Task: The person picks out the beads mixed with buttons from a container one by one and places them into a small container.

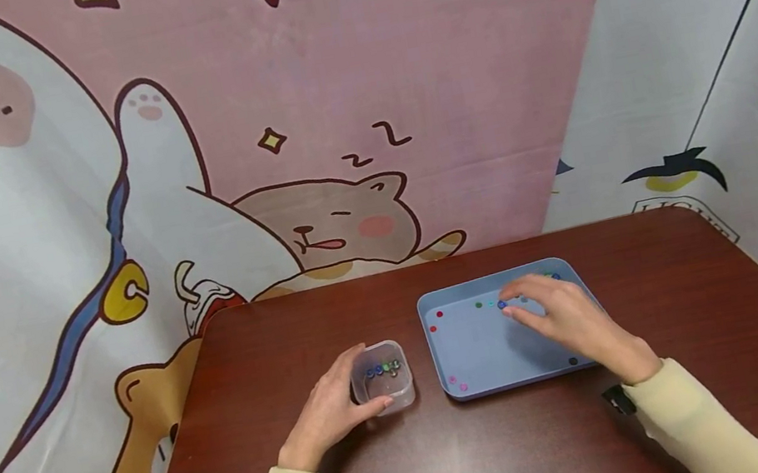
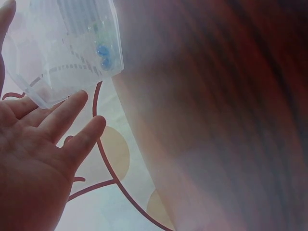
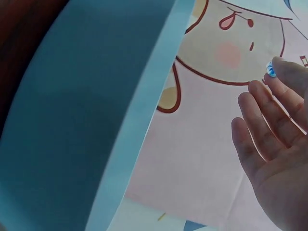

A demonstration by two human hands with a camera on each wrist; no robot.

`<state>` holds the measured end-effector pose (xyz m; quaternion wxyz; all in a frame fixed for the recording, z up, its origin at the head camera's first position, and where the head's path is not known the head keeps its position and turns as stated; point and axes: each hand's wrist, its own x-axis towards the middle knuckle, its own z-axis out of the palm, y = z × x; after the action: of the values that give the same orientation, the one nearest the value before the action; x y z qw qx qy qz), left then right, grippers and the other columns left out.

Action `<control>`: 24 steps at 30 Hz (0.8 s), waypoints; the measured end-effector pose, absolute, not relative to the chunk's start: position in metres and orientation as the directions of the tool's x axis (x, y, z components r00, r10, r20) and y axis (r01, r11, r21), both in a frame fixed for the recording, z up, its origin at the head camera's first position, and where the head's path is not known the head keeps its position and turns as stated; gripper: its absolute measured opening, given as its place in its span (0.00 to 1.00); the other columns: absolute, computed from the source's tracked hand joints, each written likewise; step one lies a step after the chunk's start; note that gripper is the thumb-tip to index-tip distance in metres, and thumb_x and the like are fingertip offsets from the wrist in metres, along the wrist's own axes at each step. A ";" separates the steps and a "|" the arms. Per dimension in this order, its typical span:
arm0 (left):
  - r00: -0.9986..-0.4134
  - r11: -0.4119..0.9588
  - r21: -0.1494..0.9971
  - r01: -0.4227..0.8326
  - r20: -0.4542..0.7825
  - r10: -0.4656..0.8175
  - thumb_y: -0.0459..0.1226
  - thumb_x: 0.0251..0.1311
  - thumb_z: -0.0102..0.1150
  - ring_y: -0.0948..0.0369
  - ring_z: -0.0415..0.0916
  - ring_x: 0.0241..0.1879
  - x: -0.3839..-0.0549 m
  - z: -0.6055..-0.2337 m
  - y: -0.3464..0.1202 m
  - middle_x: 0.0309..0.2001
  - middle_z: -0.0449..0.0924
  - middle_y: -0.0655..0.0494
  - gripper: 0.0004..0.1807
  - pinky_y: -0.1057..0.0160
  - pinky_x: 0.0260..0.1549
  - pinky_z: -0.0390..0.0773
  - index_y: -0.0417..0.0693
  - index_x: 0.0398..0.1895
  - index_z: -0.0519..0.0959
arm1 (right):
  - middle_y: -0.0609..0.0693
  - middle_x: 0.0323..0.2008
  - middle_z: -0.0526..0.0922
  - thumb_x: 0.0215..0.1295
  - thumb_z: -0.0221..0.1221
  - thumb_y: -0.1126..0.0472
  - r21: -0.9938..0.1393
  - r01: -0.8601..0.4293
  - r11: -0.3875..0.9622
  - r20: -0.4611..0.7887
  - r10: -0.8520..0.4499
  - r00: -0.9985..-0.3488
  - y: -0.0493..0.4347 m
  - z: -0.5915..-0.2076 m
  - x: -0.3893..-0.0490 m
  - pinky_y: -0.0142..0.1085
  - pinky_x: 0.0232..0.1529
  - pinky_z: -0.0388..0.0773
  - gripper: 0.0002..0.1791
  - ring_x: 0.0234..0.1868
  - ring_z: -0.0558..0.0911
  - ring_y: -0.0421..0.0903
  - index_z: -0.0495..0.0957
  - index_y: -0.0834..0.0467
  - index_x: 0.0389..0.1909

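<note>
At the tips of the right hand (image 1: 578, 320), a blue bead (image 1: 501, 304) is pinched (likely light, hard, slippery, best taken by its edges) while the left hand (image 1: 328, 414) holds a clear box (image 1: 384, 387).

In the head view, a pink-and-white backdrop (image 1: 456, 71) is hanging at twelve o'clock, its printed bell (image 1: 123, 293) is showing at nine, and a brown table (image 1: 459, 472) is lying toward six.

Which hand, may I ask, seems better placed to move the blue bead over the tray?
Probably the right hand: it pinches the blue bead, while the left hand holds the clear container.
</note>
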<state>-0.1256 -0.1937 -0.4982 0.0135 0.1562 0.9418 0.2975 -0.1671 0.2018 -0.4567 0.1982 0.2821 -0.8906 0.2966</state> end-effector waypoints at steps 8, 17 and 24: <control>-0.951 0.774 0.566 0.285 0.069 0.300 0.62 0.52 0.76 0.50 0.75 0.62 -0.125 -0.498 -0.193 0.72 0.70 0.47 0.53 0.41 0.61 0.76 0.49 0.77 0.66 | 0.48 0.47 0.87 0.59 0.75 0.63 -0.443 -0.645 0.623 0.542 -0.388 -0.746 0.184 -0.455 -0.162 0.50 0.46 0.83 0.13 0.49 0.86 0.49 0.88 0.56 0.45; -0.954 0.774 0.569 0.277 0.067 0.292 0.62 0.51 0.76 0.50 0.75 0.62 -0.124 -0.499 -0.194 0.71 0.71 0.47 0.53 0.41 0.60 0.76 0.51 0.77 0.66 | 0.48 0.48 0.87 0.61 0.74 0.61 -0.471 -0.656 0.590 0.529 -0.406 -0.745 0.161 -0.453 -0.153 0.50 0.50 0.83 0.12 0.52 0.85 0.49 0.88 0.54 0.46; -0.953 0.771 0.572 0.281 0.071 0.294 0.62 0.51 0.76 0.50 0.75 0.61 -0.125 -0.499 -0.194 0.71 0.70 0.47 0.53 0.41 0.60 0.76 0.51 0.77 0.66 | 0.45 0.50 0.86 0.64 0.72 0.58 -0.517 -0.649 0.558 0.502 -0.416 -0.758 0.144 -0.449 -0.149 0.48 0.51 0.83 0.11 0.54 0.84 0.46 0.88 0.53 0.46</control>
<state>-0.1248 -0.1943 -0.4992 0.0112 0.1528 0.9408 0.3023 -0.1491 0.1436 -0.4486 0.1634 0.3071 -0.8674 0.3558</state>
